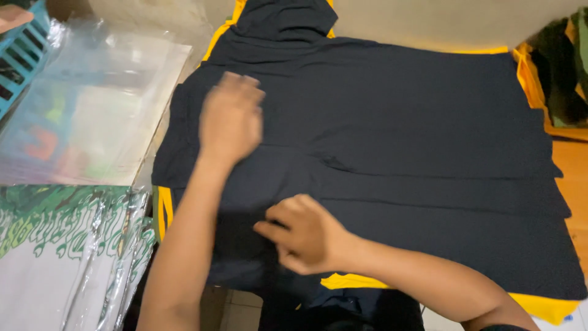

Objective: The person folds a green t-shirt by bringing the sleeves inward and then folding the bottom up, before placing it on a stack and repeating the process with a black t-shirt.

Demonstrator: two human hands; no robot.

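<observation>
I see my left hand (229,119) blurred, lying open and flat on the dark shirt (416,141), which is spread over a yellow board (539,305) mostly hidden beneath it. My right hand (303,236) pinches a shirt fold. Clear bags (98,104) sit left, over bagged green-printed shirts (67,245).

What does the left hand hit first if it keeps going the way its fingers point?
The left hand lies flat on the dark garment, fingers pointing away from the person. Straight on there is only more dark fabric, then probably the hood at the top edge.
</observation>
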